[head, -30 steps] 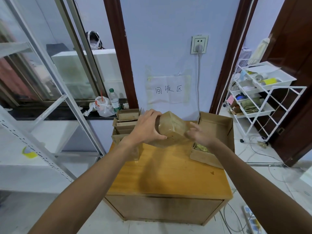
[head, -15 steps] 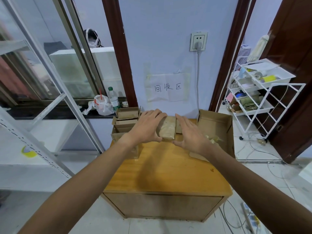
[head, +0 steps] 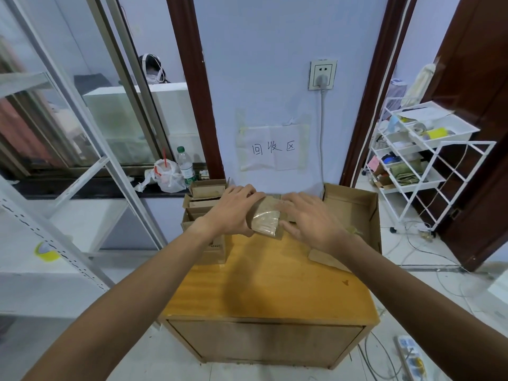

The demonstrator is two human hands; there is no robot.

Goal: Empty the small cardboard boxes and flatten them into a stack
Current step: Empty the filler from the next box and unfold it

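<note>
A small box (head: 266, 219) of plain brown cardboard, pressed nearly flat, lies between two bare hands at the far edge of a wooden cabinet (head: 269, 284). The end nearest the wrists is covered by a shiny strip of clear tape, and that edge still shows a little thickness rather than lying fully flat. The left hand (head: 233, 213) clasps the box's left side: its fingers lie close together, bent over the top, and the thumb curls against the near left corner. The right hand (head: 305, 218) rests palm down on the box's right side with its fingers spread and nearly straight, pressing on the cardboard. Just left of the left hand's fingers, several open boxes (head: 204, 189) of the same brown cardboard stand in a row, partly hidden by the left wrist. Just right of the right hand's fingers sits a large box (head: 353, 207), open at the top, flaps up, with a scrap of yellowish filling at its near edge. Beyond the fingertips, a paper sign (head: 272, 148) with handwritten characters is taped to the pale wall, below a socket (head: 323, 75) with a grey cable plugged in. Far left of the fingers, a bottle (head: 185, 166) and a tied white bag (head: 167, 176) sit on a dark ledge. Far right stands a white wire rack (head: 428, 160) of cluttered trays.
</note>
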